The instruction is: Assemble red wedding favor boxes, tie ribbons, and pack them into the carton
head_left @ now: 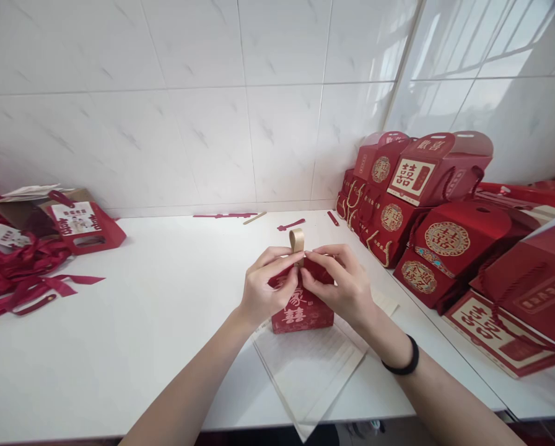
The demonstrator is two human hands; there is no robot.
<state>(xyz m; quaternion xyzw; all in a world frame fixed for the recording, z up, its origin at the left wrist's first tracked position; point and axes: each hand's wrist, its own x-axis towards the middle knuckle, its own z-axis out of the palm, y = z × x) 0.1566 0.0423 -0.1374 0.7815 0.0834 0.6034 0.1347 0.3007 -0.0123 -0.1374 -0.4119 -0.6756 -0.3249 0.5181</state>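
Observation:
In front of me a small red gift box [303, 316] with pale Chinese characters stands upright on sheets of lined paper [314, 365]. A gold ribbon loop [297, 238] sticks up from its top. My left hand [270, 282] pinches at the base of the loop from the left, thumb and forefinger pressed together. From the right, my right hand [337, 279] pinches at the same spot, its fingertips meeting those of the left. Both hands are closed on the ribbon, and its lower part is mostly hidden behind the fingers.
Stacked red gift boxes [445, 238] with cord handles line the right side. At the left lie a pile of dark red ribbons [40, 266] and another red box [89, 229]. Ribbon scraps [224, 215] lie near the tiled wall [203, 148]. The white table's front edge is close to my forearms.

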